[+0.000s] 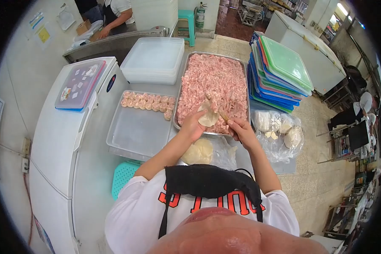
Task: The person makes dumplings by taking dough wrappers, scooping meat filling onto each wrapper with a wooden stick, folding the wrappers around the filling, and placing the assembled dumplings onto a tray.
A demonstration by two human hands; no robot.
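My left hand (194,127) is curled under a thin, pale dumpling wrapper (207,117) above the near edge of the meat tray. In my right hand (242,131) is the wooden handle of a spatula (224,116), its tip at the wrapper with a lump of meat. Pink minced meat (213,74) fills the large metal tray (186,63) beneath both hands. Rows of filled dumplings (146,101) sit at the far end of a plastic tray (135,129) to the left. Close to my chest lies a stack of wrappers (199,151) beside plastic film.
Clear plastic trays (154,57) are stacked behind the dumplings. Coloured lids (279,67) are piled at right, above a plastic bag of wrappers (279,131). A white freezer (57,148) stands at left, with a green stool (187,25) at back. Other people work at far left and right.
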